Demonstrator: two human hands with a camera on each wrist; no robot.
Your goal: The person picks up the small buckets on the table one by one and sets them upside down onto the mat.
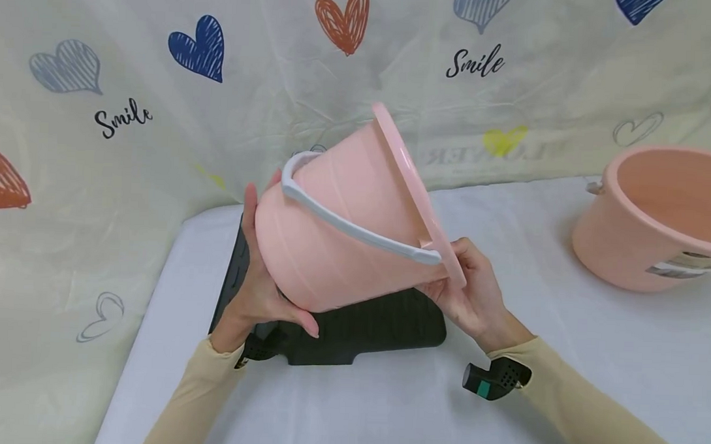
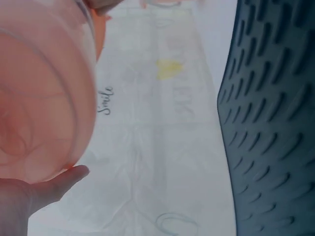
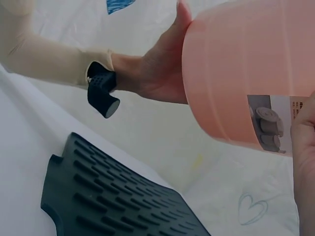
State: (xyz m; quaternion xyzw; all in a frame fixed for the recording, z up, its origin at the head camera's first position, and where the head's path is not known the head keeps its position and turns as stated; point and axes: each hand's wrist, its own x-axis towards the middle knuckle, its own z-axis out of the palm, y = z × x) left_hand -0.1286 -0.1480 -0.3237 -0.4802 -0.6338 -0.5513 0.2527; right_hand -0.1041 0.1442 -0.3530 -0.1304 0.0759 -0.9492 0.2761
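Note:
A pink plastic bucket (image 1: 336, 267) is held up off the table, tilted on its side with its wide rim to the right. Its pale grey handle (image 1: 361, 231) lies across the near side. My left hand (image 1: 258, 290) holds the base, thumb below and fingers spread up the far side. At the lower rim, my right hand (image 1: 473, 295) grips the bucket, with some fingers hidden behind it. The right wrist view shows a printed label (image 3: 268, 123) on the bucket's side, near the right hand. Below the bucket is a black ribbed mat (image 1: 381, 327), partly covered.
A second pink bucket (image 1: 602, 237) stands upright at the right of the white-covered table (image 1: 349, 411), cut off by the frame's edge. A pale cloth (image 1: 266, 82) printed with hearts and "Smile" hangs behind and at the left. Each wrist wears a small black camera (image 1: 497, 378).

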